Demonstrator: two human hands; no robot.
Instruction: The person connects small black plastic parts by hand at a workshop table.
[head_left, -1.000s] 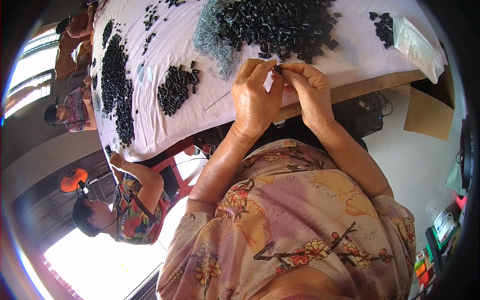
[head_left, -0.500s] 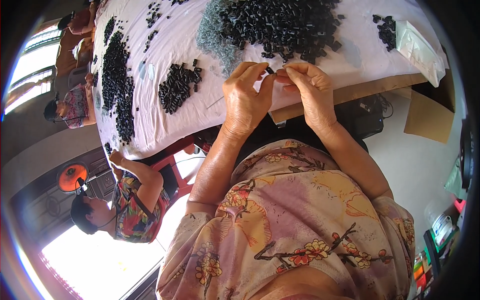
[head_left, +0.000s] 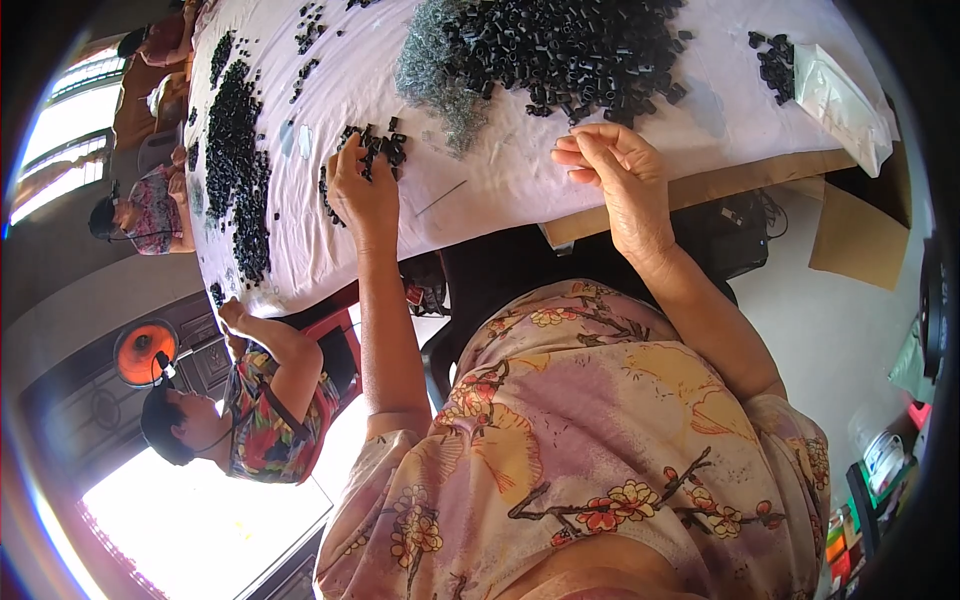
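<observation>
My left hand (head_left: 362, 200) reaches over the small pile of black plastic pieces (head_left: 394, 150) on the cloth, its fingers apart and partly covering the pile. No piece shows clearly between those fingers. My right hand (head_left: 632, 185) hovers at the table's near edge, thumb and fingers drawn together; anything held in them is too small to make out. A thin metal rod (head_left: 441, 198) lies on the cloth between my hands. Beyond it, small clear or silvery pieces (head_left: 440, 85) lie heaped against a large mound of black plastic pieces (head_left: 570, 55).
A long black heap (head_left: 235, 170) covers the table's left side. At the right, a white plastic bag (head_left: 840, 105) lies by a few black pieces (head_left: 772, 65), above an open cardboard box (head_left: 860, 230). A co-worker (head_left: 270, 400) sits at the left edge; others sit farther off.
My left hand has left my right hand and moved left to the small black pile. The black piece seen between my hands is no longer there. My right hand stays nearly in place.
</observation>
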